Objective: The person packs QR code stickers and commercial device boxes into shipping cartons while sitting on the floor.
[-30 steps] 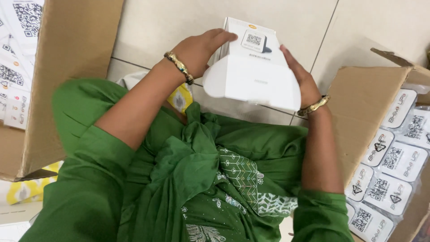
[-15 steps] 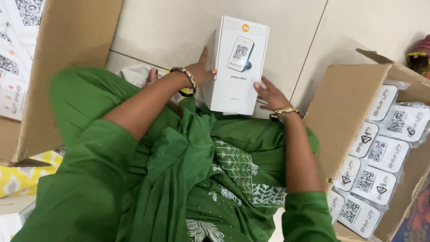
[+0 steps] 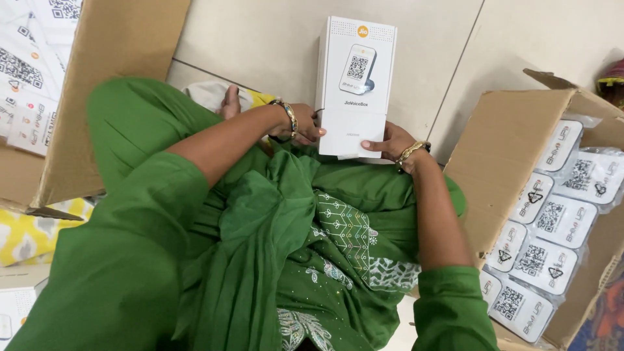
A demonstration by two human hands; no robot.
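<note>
A tall white product box (image 3: 355,81) with a small device pictured on its front stands upright on the tiled floor in front of my lap. My left hand (image 3: 300,123) grips its lower left edge, a gold bangle on the wrist. At the box's bottom right corner my right hand (image 3: 389,140) holds it from below, also with a bangle. My green sleeves and green embroidered clothing fill the lower middle of the view.
An open cardboard carton (image 3: 513,149) at the right holds several white wrapped devices (image 3: 552,221). A large cardboard flap (image 3: 97,91) stands at the left with white printed sheets (image 3: 26,71) beyond it. A yellow patterned cloth (image 3: 32,234) lies low left.
The white box was tipped flat and held up in both hands; it has been turned upright and lowered to stand in front of my lap, both hands now at its base.
</note>
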